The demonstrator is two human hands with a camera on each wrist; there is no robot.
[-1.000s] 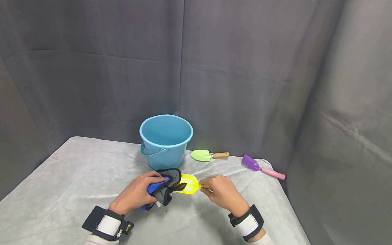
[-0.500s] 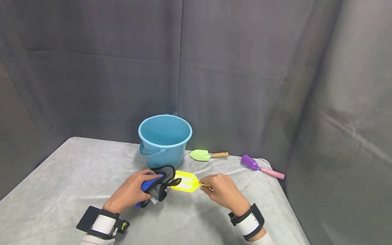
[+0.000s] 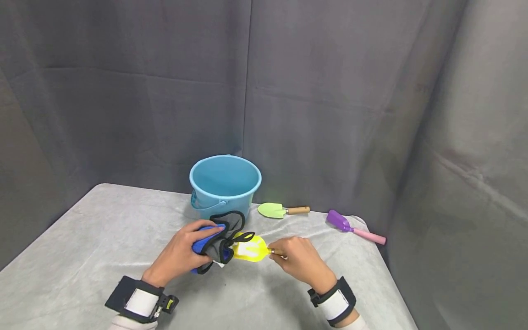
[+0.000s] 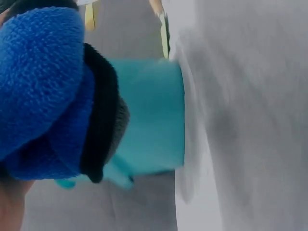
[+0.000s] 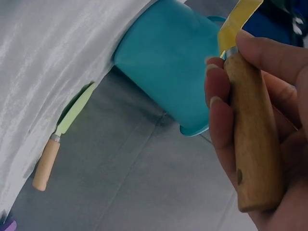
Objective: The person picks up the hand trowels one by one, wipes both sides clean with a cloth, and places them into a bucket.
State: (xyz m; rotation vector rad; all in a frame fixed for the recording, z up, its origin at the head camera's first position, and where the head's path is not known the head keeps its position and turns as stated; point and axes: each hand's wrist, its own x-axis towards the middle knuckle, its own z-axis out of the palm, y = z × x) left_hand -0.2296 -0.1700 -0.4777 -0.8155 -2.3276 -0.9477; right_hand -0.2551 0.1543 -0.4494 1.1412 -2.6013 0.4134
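Observation:
My right hand (image 3: 299, 256) grips the wooden handle (image 5: 255, 139) of a yellow hand shovel (image 3: 255, 250), its blade pointing left. A bunched cloth (image 3: 222, 238), grey on one face and fluffy blue on the other with black edging, is held in my left hand (image 3: 181, 247). The cloth lies against the far end of the yellow blade and hides its tip. In the left wrist view the blue side of the cloth (image 4: 43, 86) fills the left part, and most of that hand is out of sight.
Behind the hands stands a light blue bucket (image 3: 224, 178) with its handle hanging down. A green trowel (image 3: 272, 210) lies to its right, and farther right is a purple scoop with a pink handle (image 3: 340, 221). A grey cloth covers the table (image 3: 103, 229); grey curtains surround it.
The left hand and cloth shifted left off part of the yellow blade, then moved back right and slightly up along it. The right hand has stayed almost still.

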